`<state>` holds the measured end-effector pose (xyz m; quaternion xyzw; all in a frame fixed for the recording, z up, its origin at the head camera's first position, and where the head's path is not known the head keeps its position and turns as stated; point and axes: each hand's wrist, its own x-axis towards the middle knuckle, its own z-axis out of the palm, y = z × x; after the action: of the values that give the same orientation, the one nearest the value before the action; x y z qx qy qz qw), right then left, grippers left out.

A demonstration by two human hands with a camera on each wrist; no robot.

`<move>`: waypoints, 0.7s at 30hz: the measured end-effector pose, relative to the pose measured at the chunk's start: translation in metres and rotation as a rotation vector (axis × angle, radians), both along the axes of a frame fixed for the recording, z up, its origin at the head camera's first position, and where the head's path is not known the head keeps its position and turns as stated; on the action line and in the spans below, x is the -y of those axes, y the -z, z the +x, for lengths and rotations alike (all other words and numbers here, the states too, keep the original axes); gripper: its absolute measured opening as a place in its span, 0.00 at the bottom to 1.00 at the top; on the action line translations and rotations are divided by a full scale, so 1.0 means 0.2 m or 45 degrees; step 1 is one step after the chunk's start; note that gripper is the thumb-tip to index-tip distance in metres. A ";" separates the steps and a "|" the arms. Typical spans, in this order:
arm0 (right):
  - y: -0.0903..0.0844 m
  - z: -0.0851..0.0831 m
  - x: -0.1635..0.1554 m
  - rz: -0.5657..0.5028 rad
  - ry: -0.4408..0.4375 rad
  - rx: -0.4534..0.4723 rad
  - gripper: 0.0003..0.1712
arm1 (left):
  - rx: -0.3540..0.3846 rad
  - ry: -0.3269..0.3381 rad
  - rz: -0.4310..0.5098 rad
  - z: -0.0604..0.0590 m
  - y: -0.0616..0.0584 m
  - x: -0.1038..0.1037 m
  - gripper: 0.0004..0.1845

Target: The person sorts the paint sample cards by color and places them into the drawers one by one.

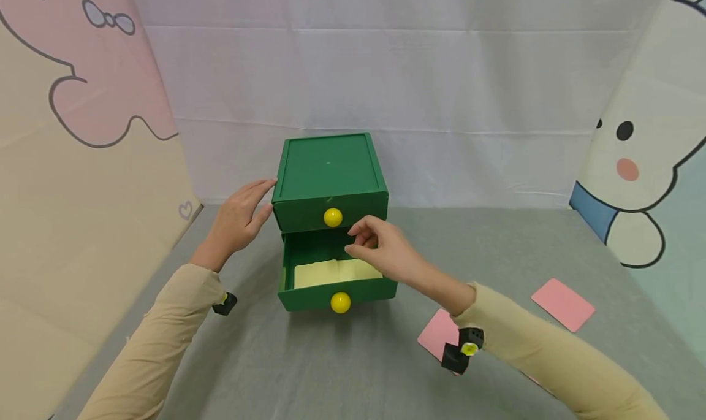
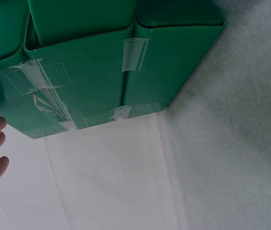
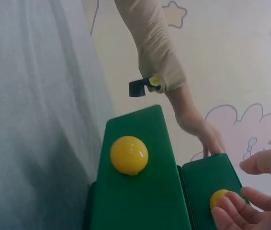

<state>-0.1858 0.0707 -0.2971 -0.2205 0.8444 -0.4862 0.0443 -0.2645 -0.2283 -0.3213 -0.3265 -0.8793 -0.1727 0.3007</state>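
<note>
A green drawer cabinet with round yellow knobs stands in front of me. One drawer below the top one is pulled out, and pale yellow cards lie in it. My left hand rests its fingertips at the cabinet's upper left side, fingers extended. Over the pulled-out drawer is my right hand, its fingers loosely bent with nothing between them. In the right wrist view that hand overlaps the upper yellow knob, while the lower knob shows in full.
Pink cards lie on the grey tabletop at the right, another partly under my right forearm in view. Clear tape joins the cabinet's stacked units on the side. A white cloth hangs behind, with printed cartoon panels left and right.
</note>
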 end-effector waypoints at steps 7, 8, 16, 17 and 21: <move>0.06 0.14 -0.05 -0.107 -0.007 -0.114 0.12 | -0.003 0.007 0.009 0.00 0.00 0.00 0.33; 0.07 0.17 -0.05 -0.120 -0.007 -0.131 0.12 | -0.002 0.007 0.010 0.00 0.00 0.00 0.33; 0.26 0.28 -0.03 -0.253 0.032 -0.382 0.10 | 0.001 0.002 0.012 0.00 0.00 0.00 0.32; 0.29 0.29 -0.02 -0.278 0.048 -0.397 0.09 | 0.001 0.001 0.012 0.00 0.00 0.00 0.32; 0.40 0.32 0.01 -0.323 0.153 -0.355 0.11 | 0.002 -0.007 0.005 0.00 0.00 0.00 0.31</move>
<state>-0.1211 0.0681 -0.3768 -0.2385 0.7860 -0.5553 -0.1302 -0.2643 -0.2283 -0.3217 -0.3233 -0.8800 -0.1739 0.3013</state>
